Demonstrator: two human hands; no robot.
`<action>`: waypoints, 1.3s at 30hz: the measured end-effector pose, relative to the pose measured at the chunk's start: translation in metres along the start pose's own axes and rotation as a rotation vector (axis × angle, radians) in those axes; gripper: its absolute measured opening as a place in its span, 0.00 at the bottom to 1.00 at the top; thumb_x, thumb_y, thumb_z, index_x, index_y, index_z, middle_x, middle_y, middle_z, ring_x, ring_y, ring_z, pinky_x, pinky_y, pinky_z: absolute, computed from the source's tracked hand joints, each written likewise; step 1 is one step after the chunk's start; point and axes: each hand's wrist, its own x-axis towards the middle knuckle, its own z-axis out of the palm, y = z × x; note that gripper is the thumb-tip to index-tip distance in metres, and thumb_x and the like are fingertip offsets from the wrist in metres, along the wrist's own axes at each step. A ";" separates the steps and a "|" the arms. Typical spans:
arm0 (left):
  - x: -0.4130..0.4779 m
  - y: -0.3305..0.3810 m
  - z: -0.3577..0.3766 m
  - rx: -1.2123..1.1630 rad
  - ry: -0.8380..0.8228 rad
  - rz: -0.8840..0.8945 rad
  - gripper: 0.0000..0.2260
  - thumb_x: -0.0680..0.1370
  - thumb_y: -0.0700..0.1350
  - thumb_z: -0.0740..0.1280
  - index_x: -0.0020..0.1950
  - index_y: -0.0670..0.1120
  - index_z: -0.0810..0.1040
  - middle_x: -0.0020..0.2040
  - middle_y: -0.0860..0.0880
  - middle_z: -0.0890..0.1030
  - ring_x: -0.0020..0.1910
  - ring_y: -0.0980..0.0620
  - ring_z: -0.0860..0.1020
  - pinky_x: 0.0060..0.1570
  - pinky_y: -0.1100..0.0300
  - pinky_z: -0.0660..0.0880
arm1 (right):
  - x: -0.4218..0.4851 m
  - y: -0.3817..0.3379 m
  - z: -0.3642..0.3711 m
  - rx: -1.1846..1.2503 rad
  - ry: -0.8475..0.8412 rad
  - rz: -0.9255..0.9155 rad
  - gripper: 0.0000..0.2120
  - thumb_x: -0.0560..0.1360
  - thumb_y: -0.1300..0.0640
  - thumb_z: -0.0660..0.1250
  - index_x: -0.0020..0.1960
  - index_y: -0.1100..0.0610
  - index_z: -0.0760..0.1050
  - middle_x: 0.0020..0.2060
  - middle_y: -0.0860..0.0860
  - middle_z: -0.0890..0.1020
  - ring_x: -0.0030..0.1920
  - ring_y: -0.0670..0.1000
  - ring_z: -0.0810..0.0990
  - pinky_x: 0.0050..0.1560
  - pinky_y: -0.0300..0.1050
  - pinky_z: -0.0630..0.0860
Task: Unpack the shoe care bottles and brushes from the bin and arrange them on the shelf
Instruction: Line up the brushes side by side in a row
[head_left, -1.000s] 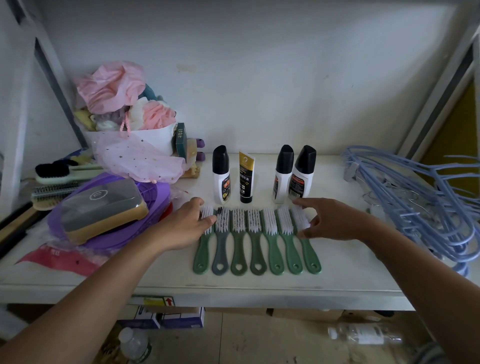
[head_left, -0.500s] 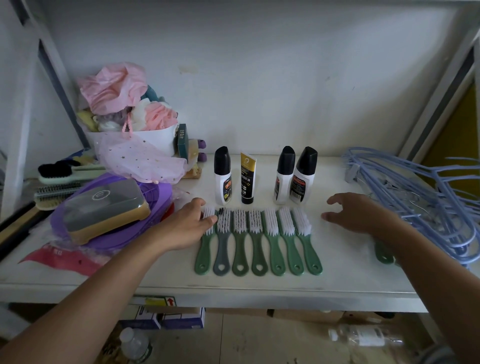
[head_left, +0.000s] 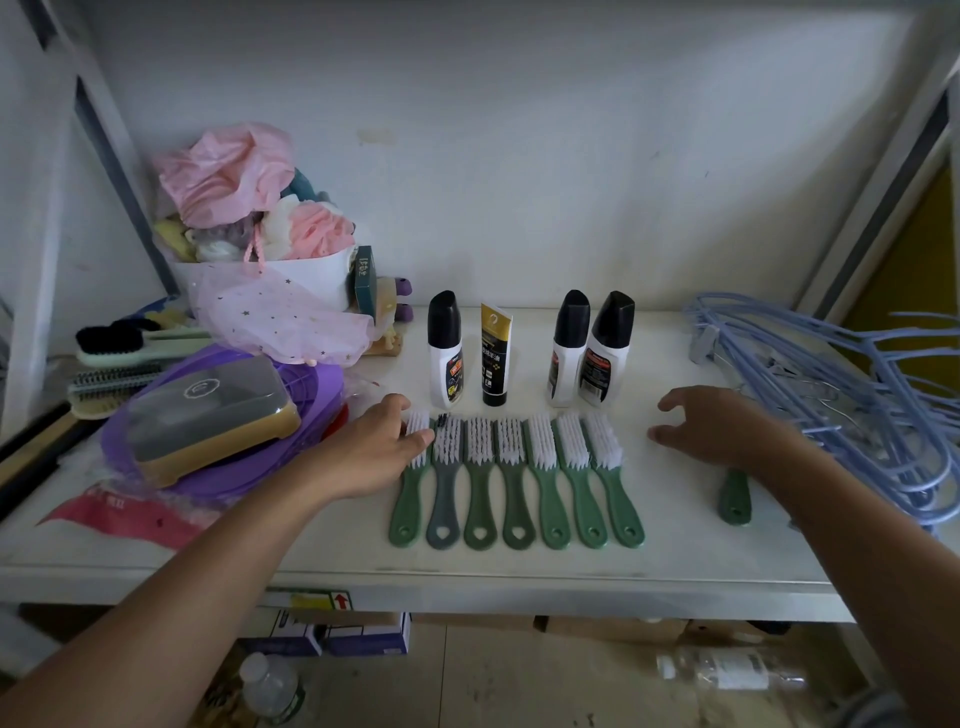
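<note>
The left hand (head_left: 375, 448) lies open and flat on the shelf (head_left: 675, 551), fingertips touching the leftmost of seven brushes (head_left: 517, 480) lined up between the hands. Four bottles (head_left: 530, 353) stand just behind the row. The right hand (head_left: 722, 431) hovers open, holding nothing, over another brush (head_left: 735, 496).

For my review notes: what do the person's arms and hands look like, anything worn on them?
Both forearms are bare as far as the view shows, with no sleeves in sight. The left hand and right hand have no gloves, and no rings, watch or bracelets are visible. No markings show on either arm.
</note>
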 end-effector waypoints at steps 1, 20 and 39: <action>0.000 0.000 0.000 0.001 -0.001 -0.002 0.29 0.82 0.59 0.58 0.78 0.47 0.56 0.77 0.45 0.64 0.73 0.46 0.68 0.68 0.52 0.66 | 0.000 -0.001 0.000 0.000 0.002 -0.006 0.25 0.78 0.43 0.66 0.71 0.52 0.71 0.67 0.53 0.76 0.67 0.54 0.73 0.66 0.50 0.69; 0.001 -0.002 0.000 0.002 -0.009 0.000 0.29 0.82 0.59 0.57 0.78 0.47 0.55 0.78 0.45 0.63 0.73 0.46 0.67 0.69 0.51 0.65 | -0.006 -0.009 -0.006 0.057 0.077 -0.061 0.18 0.76 0.50 0.70 0.65 0.52 0.77 0.58 0.53 0.81 0.57 0.53 0.79 0.58 0.47 0.74; 0.000 -0.001 0.000 -0.004 -0.013 0.001 0.29 0.82 0.60 0.57 0.79 0.47 0.55 0.78 0.45 0.64 0.73 0.46 0.67 0.68 0.51 0.66 | -0.012 -0.015 -0.007 0.068 -0.056 -0.092 0.29 0.74 0.53 0.72 0.73 0.49 0.68 0.66 0.51 0.77 0.62 0.52 0.78 0.65 0.50 0.74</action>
